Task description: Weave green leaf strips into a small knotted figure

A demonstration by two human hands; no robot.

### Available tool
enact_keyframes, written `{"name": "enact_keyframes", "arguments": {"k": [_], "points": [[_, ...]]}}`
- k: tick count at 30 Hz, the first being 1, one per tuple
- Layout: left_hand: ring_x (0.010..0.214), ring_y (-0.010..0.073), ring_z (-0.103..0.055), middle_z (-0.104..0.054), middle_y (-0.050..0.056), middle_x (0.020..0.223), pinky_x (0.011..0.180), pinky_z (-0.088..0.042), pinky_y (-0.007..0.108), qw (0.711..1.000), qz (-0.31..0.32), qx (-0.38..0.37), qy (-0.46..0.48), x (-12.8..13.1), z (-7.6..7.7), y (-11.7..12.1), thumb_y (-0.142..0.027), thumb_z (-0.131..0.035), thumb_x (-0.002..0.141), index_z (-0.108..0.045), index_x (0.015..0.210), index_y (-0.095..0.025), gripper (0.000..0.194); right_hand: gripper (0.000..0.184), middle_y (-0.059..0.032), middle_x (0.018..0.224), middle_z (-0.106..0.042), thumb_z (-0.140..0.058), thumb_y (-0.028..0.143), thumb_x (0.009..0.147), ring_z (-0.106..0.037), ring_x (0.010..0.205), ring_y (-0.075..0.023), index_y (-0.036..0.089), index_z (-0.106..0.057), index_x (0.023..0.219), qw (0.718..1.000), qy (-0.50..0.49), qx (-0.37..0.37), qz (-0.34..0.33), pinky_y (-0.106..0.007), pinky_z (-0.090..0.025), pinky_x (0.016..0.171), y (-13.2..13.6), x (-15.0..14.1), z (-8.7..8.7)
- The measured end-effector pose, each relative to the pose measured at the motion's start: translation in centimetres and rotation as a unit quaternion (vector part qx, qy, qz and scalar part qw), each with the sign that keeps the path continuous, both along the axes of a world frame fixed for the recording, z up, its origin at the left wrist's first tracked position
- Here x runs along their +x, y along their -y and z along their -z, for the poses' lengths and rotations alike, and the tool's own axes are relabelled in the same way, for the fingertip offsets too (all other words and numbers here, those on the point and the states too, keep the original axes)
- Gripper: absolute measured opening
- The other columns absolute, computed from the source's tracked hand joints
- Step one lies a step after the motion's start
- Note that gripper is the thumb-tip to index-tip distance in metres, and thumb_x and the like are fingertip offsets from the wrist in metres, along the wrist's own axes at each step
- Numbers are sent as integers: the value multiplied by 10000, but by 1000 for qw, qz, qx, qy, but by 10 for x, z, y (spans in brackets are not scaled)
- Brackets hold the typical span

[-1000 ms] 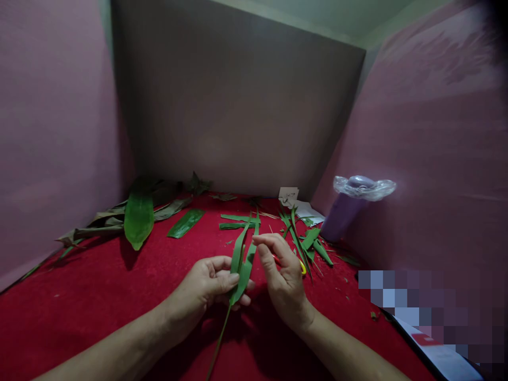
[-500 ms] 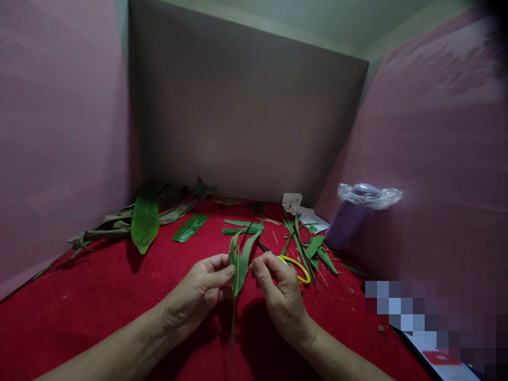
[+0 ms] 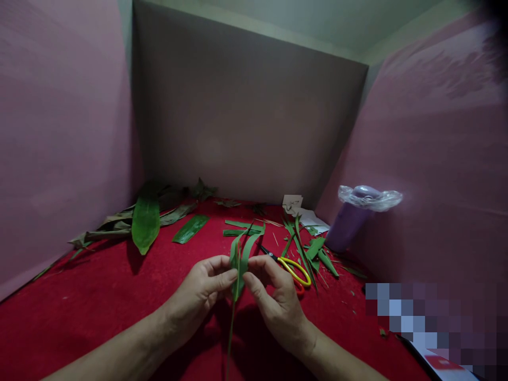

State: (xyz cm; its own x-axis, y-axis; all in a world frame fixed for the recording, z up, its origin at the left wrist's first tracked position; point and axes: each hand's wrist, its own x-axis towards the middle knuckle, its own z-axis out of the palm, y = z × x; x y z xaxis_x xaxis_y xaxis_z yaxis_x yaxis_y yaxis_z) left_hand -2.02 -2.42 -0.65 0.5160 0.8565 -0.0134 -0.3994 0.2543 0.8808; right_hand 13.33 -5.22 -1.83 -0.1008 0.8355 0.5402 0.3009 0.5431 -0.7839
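A folded green leaf (image 3: 241, 264) with a thin stem hanging down stands upright between my two hands, its two narrow strips arching up and outward. My left hand (image 3: 208, 283) pinches its left side between thumb and fingers. On the other side, my right hand (image 3: 275, 288) has thumb and forefinger closed on the leaf's right edge. Scissors (image 3: 294, 270) with a yellow and a red handle lie just beyond my right hand, which hides part of them. Cut green strips (image 3: 238, 232) rest on the red cloth (image 3: 130, 312) behind the leaf.
Large leaves (image 3: 146, 225) and dried ones pile up at the back left; a cut leaf piece (image 3: 190, 229) lies nearby. Leaf scraps (image 3: 315, 247) scatter at right, before white paper (image 3: 311, 219). A purple container (image 3: 347, 225) with clear plastic on top stands by the right pink wall (image 3: 432, 159).
My right hand has moved left and its thumb and forefinger now grip the leaf's right side. More of the scissors shows. My left hand keeps its hold.
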Motion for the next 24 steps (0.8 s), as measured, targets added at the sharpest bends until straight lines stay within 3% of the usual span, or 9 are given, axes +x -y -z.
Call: {"name": "enact_keyframes", "arguments": {"k": [7,17,24], "points": [[720,146,-577,-626,11,710,664,-434,237,993,-65,57,-74,1,1,0,-216,-707,680,-647,768,-142,130,112,-5,762,-564,-514,273,856,-516,672,-125,183,-541,917,1000,13,-16,-10,-252,-415,619,0,-2,-1],[678,146,-592,-651,32,752,655,-452,266,994,-69,41,-75,3,5,-1,-249,-709,676,-648,804,-149,173,129,-7,807,-602,-534,311,851,-551,725,-128,190,-548,894,993,-66,-94,-36,-243,-411,637,-7,-3,8],[650,129,-580,-643,22,699,625,-444,233,993,-81,46,-76,3,7,-2,-241,-709,672,-656,767,-144,146,156,1,778,-585,-525,336,852,-535,709,-124,184,-557,852,994,-22,-106,-26,-239,-396,625,-6,-3,7]]}}
